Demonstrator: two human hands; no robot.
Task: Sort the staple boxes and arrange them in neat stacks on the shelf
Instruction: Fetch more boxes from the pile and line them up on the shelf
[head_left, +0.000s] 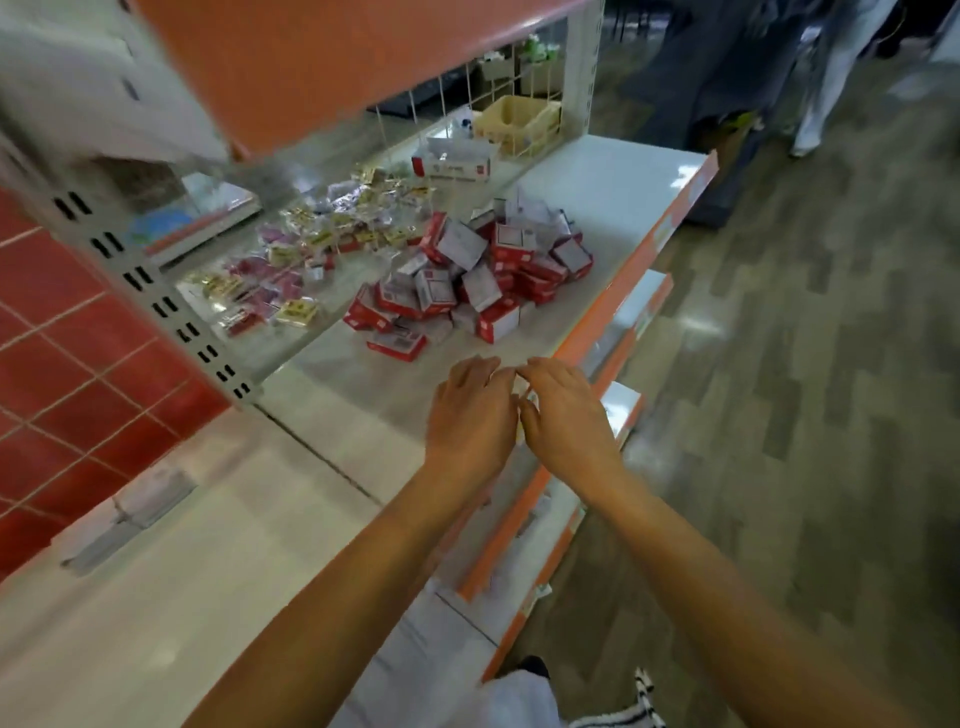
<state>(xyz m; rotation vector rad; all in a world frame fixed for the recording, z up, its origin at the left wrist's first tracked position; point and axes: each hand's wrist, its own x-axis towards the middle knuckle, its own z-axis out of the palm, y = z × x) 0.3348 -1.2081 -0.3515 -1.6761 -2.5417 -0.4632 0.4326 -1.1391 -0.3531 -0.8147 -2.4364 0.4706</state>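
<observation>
A loose pile of red-and-white staple boxes (467, 275) lies jumbled on the white shelf (613, 187), with several boxes tipped on their sides. My left hand (470, 415) and my right hand (569, 413) hover side by side over the shelf's front edge, just short of the pile, backs up. Their fingertips nearly meet and the fingers look relaxed. A small pale patch shows between the hands; the blur hides what it is. Neither hand touches the boxes.
Small clear packets with yellow and pink labels (291, 260) are strewn behind the pile to the left. A red-and-white carton (452, 163) and a tan basket (519, 122) stand at the back. An orange upper shelf (322, 67) overhangs. Lower shelves (623, 312) step out on the right.
</observation>
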